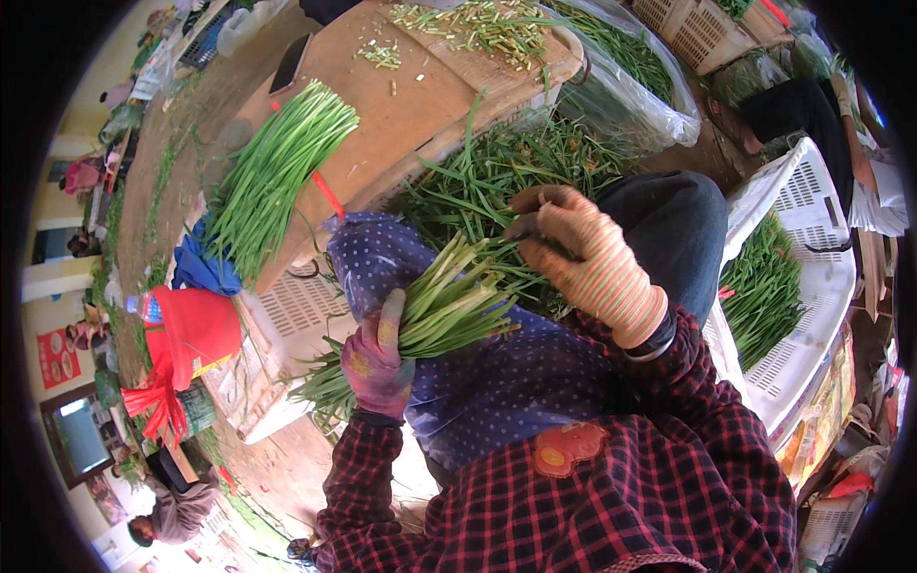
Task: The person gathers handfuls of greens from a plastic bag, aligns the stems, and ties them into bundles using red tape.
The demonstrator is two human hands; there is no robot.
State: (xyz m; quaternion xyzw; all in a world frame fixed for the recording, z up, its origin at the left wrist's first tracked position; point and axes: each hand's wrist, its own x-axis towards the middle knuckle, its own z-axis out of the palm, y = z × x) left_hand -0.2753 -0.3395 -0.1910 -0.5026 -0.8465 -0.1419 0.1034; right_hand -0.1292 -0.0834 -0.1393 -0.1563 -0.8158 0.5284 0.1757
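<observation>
My left hand (374, 361), in a stained pinkish glove, is closed round a bunch of garlic chives (441, 320). The pale stem ends point up and right, and the green leaves trail out below the hand. To the right of the bunch, near its upper ends, my right hand (583, 250) hovers in a striped, worn glove. Its fingers are curved and apart, with nothing visible between them. Beneath the hands a blue polka-dot apron (506, 382) covers my lap. Loose green leaves (516, 162) are heaped just beyond my knees.
On the wooden board (377, 105) ahead lie a large chive bundle (282, 172), a phone (290, 63) and trimmed stem ends (478, 24). A red bag (194, 329) stands left. At right is a white crate (798, 315) of chives. Another person's leg (793, 119) shows at the far right.
</observation>
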